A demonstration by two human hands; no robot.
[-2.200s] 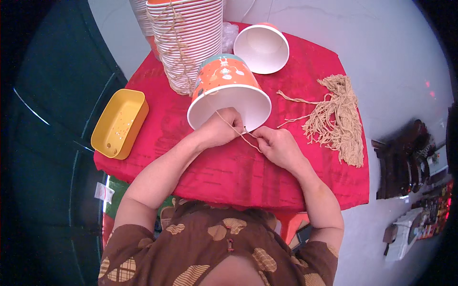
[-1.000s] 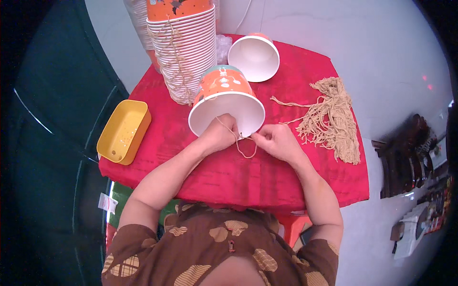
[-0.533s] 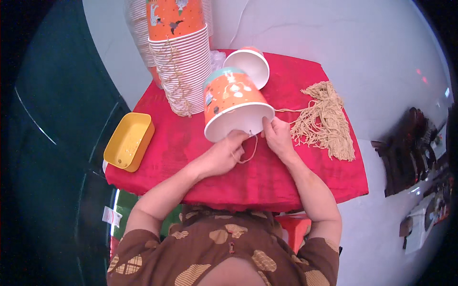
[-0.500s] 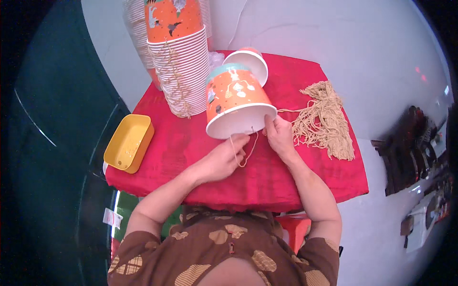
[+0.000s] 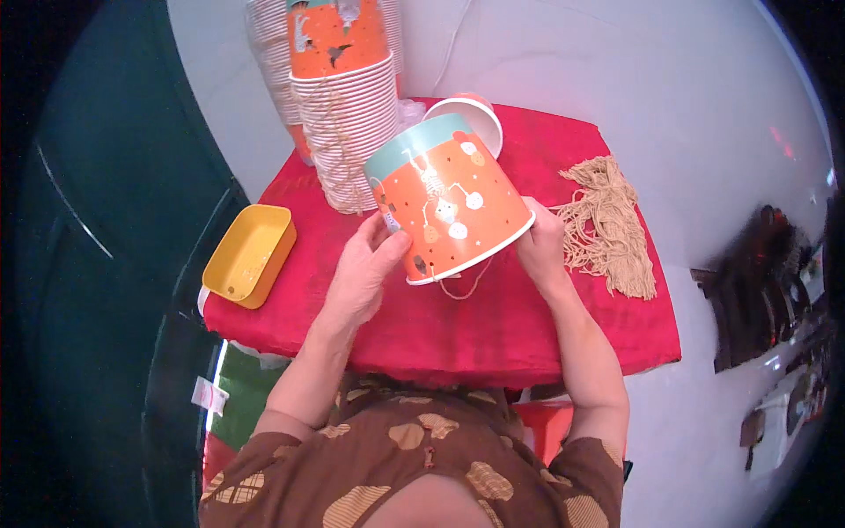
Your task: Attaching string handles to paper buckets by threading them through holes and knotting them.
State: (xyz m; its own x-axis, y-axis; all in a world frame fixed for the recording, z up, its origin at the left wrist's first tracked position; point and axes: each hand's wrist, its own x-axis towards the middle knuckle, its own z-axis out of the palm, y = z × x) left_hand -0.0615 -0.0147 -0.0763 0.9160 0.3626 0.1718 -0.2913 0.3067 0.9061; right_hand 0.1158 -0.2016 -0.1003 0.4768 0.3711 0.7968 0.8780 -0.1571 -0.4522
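Between my two hands I hold an orange paper bucket [image 5: 458, 198] with a teal base band and printed figures, its white-rimmed mouth tilted down toward me. The fingers and thumb of my left hand [image 5: 365, 264] grip its left wall. My right hand [image 5: 540, 238] is closed at the rim on the right, its fingertips partly hidden behind the bucket. A tan cord [image 5: 471, 289] hangs in a loop below the rim. Just right of my right hand lies a bundle of tan cords [image 5: 607, 229].
A tall stack of nested orange buckets [image 5: 348, 132] with cords down its side stands at the back left. Behind the held bucket, another bucket [image 5: 480, 119] lies tipped. A yellow plastic tray [image 5: 251, 255] sits at the left edge of the red-covered table [image 5: 414, 343].
The bucket has turned so its outer wall faces up more and its inside is hidden. My left hand has gone from the cord at the rim to the bucket's left side.
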